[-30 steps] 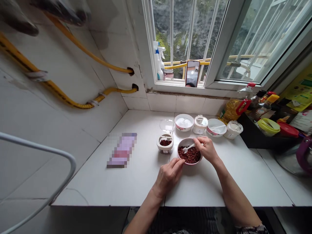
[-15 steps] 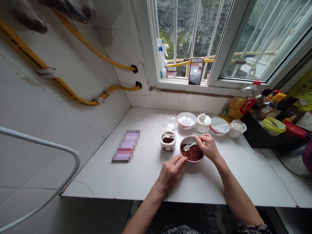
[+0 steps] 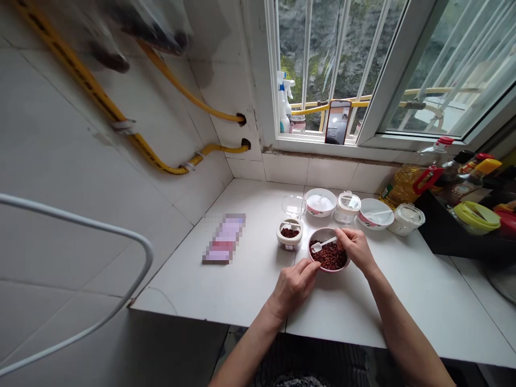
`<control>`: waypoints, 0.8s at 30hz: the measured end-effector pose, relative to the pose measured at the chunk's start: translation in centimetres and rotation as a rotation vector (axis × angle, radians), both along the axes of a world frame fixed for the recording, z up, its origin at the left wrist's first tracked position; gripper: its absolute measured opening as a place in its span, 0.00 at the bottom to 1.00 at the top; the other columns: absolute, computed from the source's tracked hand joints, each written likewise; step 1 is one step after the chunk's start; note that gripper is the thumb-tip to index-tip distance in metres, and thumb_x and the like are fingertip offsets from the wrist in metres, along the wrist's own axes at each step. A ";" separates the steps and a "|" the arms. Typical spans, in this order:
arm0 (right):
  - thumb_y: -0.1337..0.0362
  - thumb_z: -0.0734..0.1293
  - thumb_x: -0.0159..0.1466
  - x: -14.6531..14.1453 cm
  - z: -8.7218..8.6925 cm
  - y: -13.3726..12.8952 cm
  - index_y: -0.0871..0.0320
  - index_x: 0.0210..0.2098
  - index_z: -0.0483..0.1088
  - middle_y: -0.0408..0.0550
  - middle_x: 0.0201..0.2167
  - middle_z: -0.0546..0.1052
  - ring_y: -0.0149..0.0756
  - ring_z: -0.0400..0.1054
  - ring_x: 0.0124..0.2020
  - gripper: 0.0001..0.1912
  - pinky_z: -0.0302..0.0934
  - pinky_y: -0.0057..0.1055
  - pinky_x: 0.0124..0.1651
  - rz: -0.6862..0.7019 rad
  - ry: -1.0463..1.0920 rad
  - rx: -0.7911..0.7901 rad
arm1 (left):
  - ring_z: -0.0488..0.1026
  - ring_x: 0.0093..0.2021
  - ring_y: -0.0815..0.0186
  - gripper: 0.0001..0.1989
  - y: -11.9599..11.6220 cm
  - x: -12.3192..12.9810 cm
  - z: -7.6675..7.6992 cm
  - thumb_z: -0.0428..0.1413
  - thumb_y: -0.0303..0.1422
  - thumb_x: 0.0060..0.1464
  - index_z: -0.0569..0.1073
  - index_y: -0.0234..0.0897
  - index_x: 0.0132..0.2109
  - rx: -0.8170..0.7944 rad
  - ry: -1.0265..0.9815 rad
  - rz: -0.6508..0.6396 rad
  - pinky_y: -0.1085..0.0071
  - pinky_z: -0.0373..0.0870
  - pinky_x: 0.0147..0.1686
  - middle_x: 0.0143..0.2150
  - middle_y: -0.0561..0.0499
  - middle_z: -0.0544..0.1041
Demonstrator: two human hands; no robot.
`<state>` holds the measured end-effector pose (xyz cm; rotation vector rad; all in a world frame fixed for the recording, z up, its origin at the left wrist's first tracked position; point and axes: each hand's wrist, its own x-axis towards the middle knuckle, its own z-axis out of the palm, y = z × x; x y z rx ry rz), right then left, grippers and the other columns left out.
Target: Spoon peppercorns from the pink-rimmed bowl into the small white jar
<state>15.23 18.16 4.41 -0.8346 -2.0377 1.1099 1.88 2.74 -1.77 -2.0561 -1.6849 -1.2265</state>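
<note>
A bowl [image 3: 330,270] full of dark red dried grains stands on the white counter. My left hand [image 3: 295,283] pinches its near left rim. Over the right side of the bowl, my right hand [image 3: 356,248] is closed on the handle of a small white spoon [image 3: 317,246], whose head lies over the grains. Just left of the bowl is a small jar [image 3: 289,243] with its clear lid [image 3: 294,205] swung open and the same dark red grains inside.
Behind are a bowl of white powder [image 3: 320,210], a lidded jar [image 3: 347,207], a bowl with a white spoon [image 3: 375,220] and another jar [image 3: 407,219]. A blurred purple packet [image 3: 226,240] lies left. Bottles, including an oil bottle [image 3: 411,180], stand right; a phone [image 3: 337,122] leans at the window.
The camera view has shifted, so the scene sits further right. Both hands keep nearly the same places at the bowl, the left on the rim and the right on the spoon.
</note>
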 end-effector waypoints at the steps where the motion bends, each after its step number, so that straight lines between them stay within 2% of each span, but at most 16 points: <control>1: 0.48 0.62 0.63 0.0 0.0 0.1 0.56 0.13 0.60 0.41 0.12 0.64 0.29 0.57 0.16 0.28 0.53 0.28 0.24 -0.002 0.011 -0.021 | 0.79 0.35 0.67 0.11 0.0 0.0 0.0 0.48 0.25 0.65 0.71 0.36 0.50 0.000 -0.001 -0.001 0.76 0.75 0.33 0.39 0.47 0.79; 7: 0.46 0.63 0.61 0.1 -0.3 0.5 0.56 0.12 0.60 0.43 0.12 0.65 0.30 0.58 0.17 0.28 0.55 0.29 0.23 -0.030 0.052 -0.063 | 0.78 0.35 0.67 0.12 0.0 -0.1 0.0 0.47 0.25 0.65 0.71 0.36 0.50 0.007 0.002 -0.006 0.77 0.75 0.33 0.39 0.46 0.79; 14: 0.46 0.63 0.62 0.1 -0.3 0.6 0.56 0.12 0.61 0.43 0.12 0.66 0.30 0.59 0.17 0.29 0.56 0.29 0.24 -0.031 0.074 -0.033 | 0.78 0.34 0.67 0.11 0.0 0.0 0.0 0.48 0.24 0.64 0.70 0.36 0.50 0.018 -0.003 -0.006 0.76 0.75 0.31 0.39 0.47 0.79; 24: 0.47 0.62 0.62 0.0 -0.4 0.6 0.56 0.13 0.60 0.42 0.12 0.64 0.29 0.58 0.16 0.28 0.55 0.28 0.24 -0.081 0.035 -0.006 | 0.78 0.37 0.66 0.12 0.1 -0.1 0.1 0.47 0.24 0.63 0.70 0.36 0.51 0.021 0.006 -0.023 0.76 0.74 0.32 0.40 0.47 0.78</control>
